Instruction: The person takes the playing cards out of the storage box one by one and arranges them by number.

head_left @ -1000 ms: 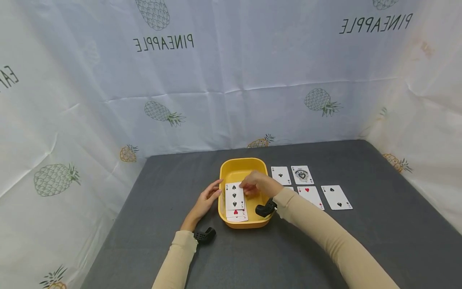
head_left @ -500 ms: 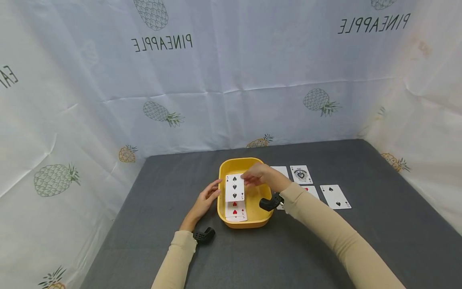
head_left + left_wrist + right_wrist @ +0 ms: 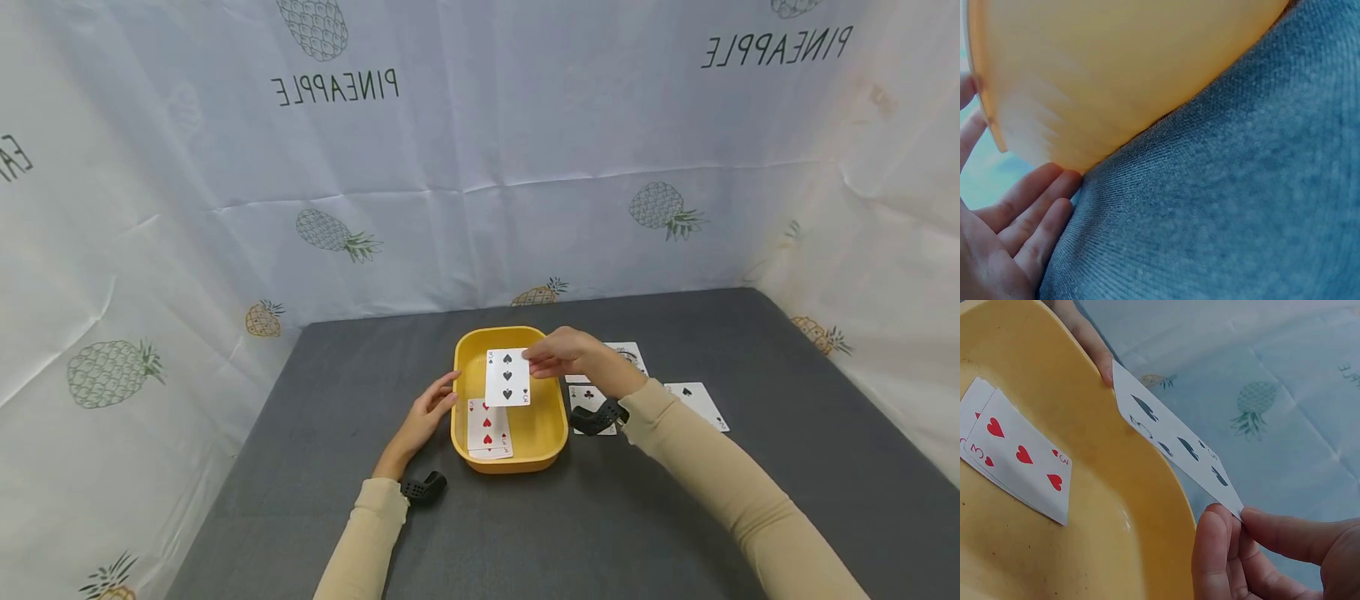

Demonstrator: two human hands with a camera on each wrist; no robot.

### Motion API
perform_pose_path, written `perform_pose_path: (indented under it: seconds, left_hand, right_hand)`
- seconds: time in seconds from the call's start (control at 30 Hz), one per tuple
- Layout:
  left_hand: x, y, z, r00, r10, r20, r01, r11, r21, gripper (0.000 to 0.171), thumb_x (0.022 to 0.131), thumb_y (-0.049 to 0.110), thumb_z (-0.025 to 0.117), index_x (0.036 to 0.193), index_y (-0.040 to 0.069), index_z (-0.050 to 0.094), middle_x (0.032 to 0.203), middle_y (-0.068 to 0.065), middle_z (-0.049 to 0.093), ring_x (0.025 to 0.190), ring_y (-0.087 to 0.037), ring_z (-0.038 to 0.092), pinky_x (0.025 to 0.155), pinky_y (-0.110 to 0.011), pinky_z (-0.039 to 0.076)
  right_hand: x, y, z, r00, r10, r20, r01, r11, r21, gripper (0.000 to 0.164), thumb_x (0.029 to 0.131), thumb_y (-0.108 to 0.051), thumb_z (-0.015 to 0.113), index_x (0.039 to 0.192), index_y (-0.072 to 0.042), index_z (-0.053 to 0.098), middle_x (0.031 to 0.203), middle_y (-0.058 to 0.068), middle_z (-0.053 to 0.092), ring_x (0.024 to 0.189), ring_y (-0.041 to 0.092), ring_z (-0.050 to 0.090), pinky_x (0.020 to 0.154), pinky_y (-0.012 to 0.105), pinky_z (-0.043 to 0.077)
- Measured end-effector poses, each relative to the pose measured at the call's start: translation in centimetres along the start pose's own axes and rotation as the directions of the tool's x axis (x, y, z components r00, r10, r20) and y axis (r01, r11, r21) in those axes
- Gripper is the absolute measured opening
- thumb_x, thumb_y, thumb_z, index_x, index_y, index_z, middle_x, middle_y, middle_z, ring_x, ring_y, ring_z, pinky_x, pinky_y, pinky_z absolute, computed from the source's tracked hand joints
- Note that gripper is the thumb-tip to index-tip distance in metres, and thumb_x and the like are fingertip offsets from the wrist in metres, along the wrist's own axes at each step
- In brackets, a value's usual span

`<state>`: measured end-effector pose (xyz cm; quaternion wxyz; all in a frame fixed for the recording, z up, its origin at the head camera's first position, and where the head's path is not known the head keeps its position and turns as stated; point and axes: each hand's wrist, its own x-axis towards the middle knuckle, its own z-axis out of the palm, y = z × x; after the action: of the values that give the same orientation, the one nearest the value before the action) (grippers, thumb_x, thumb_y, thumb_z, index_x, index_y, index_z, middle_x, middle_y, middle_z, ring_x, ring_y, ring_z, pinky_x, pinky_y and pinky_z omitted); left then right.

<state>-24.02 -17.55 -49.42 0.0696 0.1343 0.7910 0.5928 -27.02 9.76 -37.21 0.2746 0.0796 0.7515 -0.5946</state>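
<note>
My right hand point(image 3: 568, 352) pinches a three of spades playing card point(image 3: 507, 377) by its corner, between thumb and fingers. The card is raised over a yellow plastic tub point(image 3: 564, 433). Inside the tub, a three of hearts point(image 3: 1024, 454) lies face up on at least one other card, at the left front. My left hand point(image 3: 422, 422) touches the tub's left side; in the left wrist view its extended fingers point(image 3: 1038, 200) rest against the outer wall, with other fingertips at the rim.
Right of the tub, a two of spades point(image 3: 697, 406), a two of clubs point(image 3: 589, 394) and an ace with a large ornament point(image 3: 628, 353) lie face up on the dark grey table point(image 3: 510, 533). My right arm partly covers the cards. A pineapple-print cloth point(image 3: 480, 150) hangs behind.
The right hand has lifted the three of spades off the cards in the tub and moved it up and rightward, uncovering the three of hearts. The left hand has stayed in place.
</note>
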Motion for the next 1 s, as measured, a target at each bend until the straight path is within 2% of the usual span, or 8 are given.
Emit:
perform_pose_path:
  seconds: [0.13, 0.23, 0.33, 0.53, 0.67, 0.8, 0.87, 1.0]
  left_hand:
    - [-0.1, 0.2, -0.1, 0.999, 0.032, 0.012, -0.032, 0.999, -0.015, 0.048, 0.101, 0.014, 0.049, 0.148, 0.01, 0.038, 0.131, -0.027, 0.054, 0.118, -0.038, 0.056, 0.107, -0.041, 0.043]
    - [-0.1, 0.1, -0.1, 0.998, 0.051, 0.023, -0.051, 0.999, -0.005, 0.048, 0.102, 0.016, 0.047, 0.148, 0.011, 0.037, 0.131, -0.026, 0.055, 0.117, -0.036, 0.057, 0.101, -0.028, 0.044]
    - [-0.2, -0.1, -0.2, 0.997, 0.067, 0.028, -0.067, 0.998, 0.009, 0.048, 0.102, 0.018, 0.048, 0.148, 0.013, 0.038, 0.131, -0.025, 0.055, 0.118, -0.033, 0.058, 0.099, -0.023, 0.044]
    - [-0.3, -0.2, -0.2, 0.995, 0.098, 0.032, -0.099, 0.995, 0.005, 0.049, 0.101, 0.024, 0.049, 0.148, 0.013, 0.039, 0.13, -0.025, 0.056, 0.115, -0.03, 0.059, 0.1, -0.026, 0.045]
    - [-0.4, -0.4, -0.3, 0.99, 0.139, 0.019, -0.139, 0.99, 0.013, 0.049, 0.1, 0.033, 0.051, 0.146, 0.018, 0.042, 0.127, -0.022, 0.058, 0.108, -0.017, 0.062, 0.098, -0.028, 0.047]
    - [-0.4, -0.6, -0.3, 0.983, 0.183, 0.007, -0.183, 0.982, 0.039, 0.048, 0.099, 0.036, 0.051, 0.144, 0.021, 0.045, 0.123, -0.019, 0.06, 0.102, -0.008, 0.062, 0.094, -0.028, 0.049]
    - [-0.4, -0.5, -0.2, 0.985, 0.17, 0.006, -0.17, 0.985, 0.037, 0.048, 0.099, 0.035, 0.051, 0.145, 0.02, 0.044, 0.125, -0.02, 0.059, 0.104, -0.01, 0.063, 0.096, -0.031, 0.048]
    - [-0.3, -0.3, -0.1, 0.995, 0.099, 0.011, -0.099, 0.995, 0.019, 0.048, 0.101, 0.028, 0.05, 0.147, 0.016, 0.041, 0.13, -0.022, 0.057, 0.111, -0.024, 0.062, 0.103, -0.038, 0.045]
  right_hand:
    - [-0.7, 0.5, -1.4, 1.0, -0.017, 0.019, 0.017, 1.0, 0.027, 0.029, 0.092, -0.009, 0.063, 0.116, 0.007, 0.059, 0.07, 0.002, 0.066, 0.06, 0.009, 0.067, 0.064, 0.02, 0.057]
    - [-1.4, 1.2, -2.6, 0.999, -0.022, 0.029, 0.022, 1.0, 0.013, 0.034, 0.093, -0.012, 0.062, 0.121, 0.008, 0.057, 0.071, 0.001, 0.067, 0.062, 0.008, 0.068, 0.067, 0.02, 0.057]
    - [-2.1, 2.0, -4.0, 0.999, -0.017, 0.043, 0.016, 1.0, 0.015, 0.034, 0.094, -0.014, 0.061, 0.121, 0.006, 0.057, 0.074, 0.0, 0.069, 0.064, 0.007, 0.068, 0.073, 0.022, 0.058]
    - [-3.5, 4.1, -6.8, 0.997, -0.024, 0.073, 0.019, 0.998, 0.066, 0.01, 0.095, -0.012, 0.059, 0.095, -0.005, 0.065, 0.074, -0.002, 0.068, 0.067, 0.006, 0.066, 0.071, 0.02, 0.057]
    - [-4.3, 5.5, -8.1, 0.995, -0.027, 0.096, 0.021, 0.998, 0.064, 0.019, 0.096, -0.012, 0.056, 0.08, -0.013, 0.066, 0.071, -0.004, 0.066, 0.065, 0.004, 0.065, 0.07, 0.018, 0.057]
    - [-4.7, 6.8, -8.6, 0.992, -0.033, 0.119, 0.025, 0.997, 0.066, 0.022, 0.096, -0.01, 0.054, 0.078, -0.014, 0.066, 0.07, -0.005, 0.066, 0.065, 0.003, 0.065, 0.07, 0.019, 0.057]
    - [-4.7, 7.4, -8.7, 0.992, -0.031, 0.125, 0.023, 0.998, 0.067, 0.022, 0.096, -0.01, 0.054, 0.078, -0.014, 0.066, 0.07, -0.005, 0.067, 0.065, 0.004, 0.066, 0.069, 0.019, 0.057]
    - [-4.9, 8.4, -8.8, 0.99, -0.025, 0.139, 0.017, 0.998, 0.056, 0.021, 0.096, -0.01, 0.055, 0.079, -0.013, 0.067, 0.069, -0.005, 0.068, 0.064, 0.003, 0.066, 0.068, 0.019, 0.057]
